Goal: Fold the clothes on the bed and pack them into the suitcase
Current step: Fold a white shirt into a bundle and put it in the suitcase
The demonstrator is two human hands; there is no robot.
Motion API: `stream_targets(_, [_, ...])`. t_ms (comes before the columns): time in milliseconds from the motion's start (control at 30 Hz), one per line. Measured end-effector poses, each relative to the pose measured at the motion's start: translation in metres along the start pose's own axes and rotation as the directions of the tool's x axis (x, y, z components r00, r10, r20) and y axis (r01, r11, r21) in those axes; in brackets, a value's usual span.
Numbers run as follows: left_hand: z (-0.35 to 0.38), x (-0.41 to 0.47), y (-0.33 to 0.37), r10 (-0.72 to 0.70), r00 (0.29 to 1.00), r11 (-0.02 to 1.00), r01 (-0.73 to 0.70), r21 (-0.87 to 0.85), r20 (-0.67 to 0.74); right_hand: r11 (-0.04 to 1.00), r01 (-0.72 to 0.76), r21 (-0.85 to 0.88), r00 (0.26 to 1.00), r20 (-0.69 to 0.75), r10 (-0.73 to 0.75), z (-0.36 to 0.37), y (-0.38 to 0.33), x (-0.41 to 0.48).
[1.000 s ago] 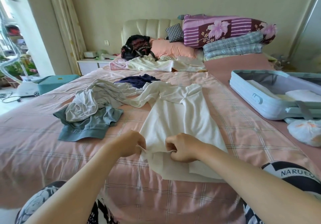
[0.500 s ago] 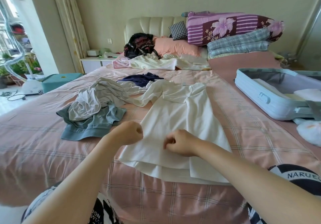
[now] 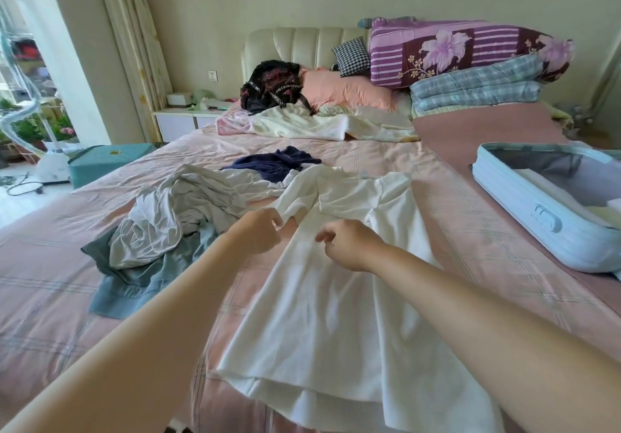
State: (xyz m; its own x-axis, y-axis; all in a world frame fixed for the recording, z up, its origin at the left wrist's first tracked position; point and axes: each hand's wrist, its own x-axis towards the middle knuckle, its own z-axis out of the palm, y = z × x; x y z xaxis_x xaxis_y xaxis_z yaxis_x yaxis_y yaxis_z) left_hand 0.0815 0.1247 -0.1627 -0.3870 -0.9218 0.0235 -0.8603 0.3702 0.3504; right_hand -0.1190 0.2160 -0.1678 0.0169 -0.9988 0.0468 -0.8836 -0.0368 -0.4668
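Note:
A white T-shirt (image 3: 339, 301) lies spread lengthwise on the pink checked bed (image 3: 470, 227), its hem toward me. My left hand (image 3: 257, 234) pinches the end of the shirt's left sleeve. My right hand (image 3: 349, 242) hovers over the shirt's chest with fingers loosely curled, holding nothing. Left of the shirt lies a crumpled heap of a pale grey garment (image 3: 178, 214) on a teal one (image 3: 134, 284), with a navy garment (image 3: 275, 163) behind. The light blue suitcase (image 3: 537, 217) lies open at the right, folded white items inside.
Pillows, a black bag (image 3: 272, 86), and stacked quilts (image 3: 470, 52) crowd the headboard, with loose pale bedding (image 3: 319, 123) in front. A teal box (image 3: 104, 160) and a white appliance stand on the floor at left by the window.
Both hands let go of the shirt's hem and moved up toward its shoulders. My left hand took hold of the left sleeve; my right hand loosened.

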Motion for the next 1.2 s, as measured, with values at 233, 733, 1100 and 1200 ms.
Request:
stream_targets(233, [0.005, 0.075, -0.02, 0.048, 0.998, 0.921, -0.061, 0.384, 0.044, 0.994, 0.052, -0.099, 0.994, -0.095, -0.061, 0.004, 0.005, 0.102])
stream_targets(733, [-0.017, 0.158, 0.027, 0.049, 0.86, 0.929, -0.226, -0.294, -0.507, 0.947, -0.156, 0.281, 0.852, -0.447, 0.273, -0.033, 0.052, 0.165])
stream_targets(1100, [0.056, 0.191, 0.113, 0.229, 0.962, 0.972, -0.233, -0.009, -0.151, 0.853, -0.515, -0.086, 0.852, -0.158, 0.498, -0.061, 0.173, 0.115])
stream_targets(1200, [0.067, 0.202, 0.117, 0.279, 0.957, 0.96, -0.281, -0.01, -0.074, 0.951, -0.28, -0.128, 0.959, -0.091, 0.27, -0.058, 0.169, 0.132])
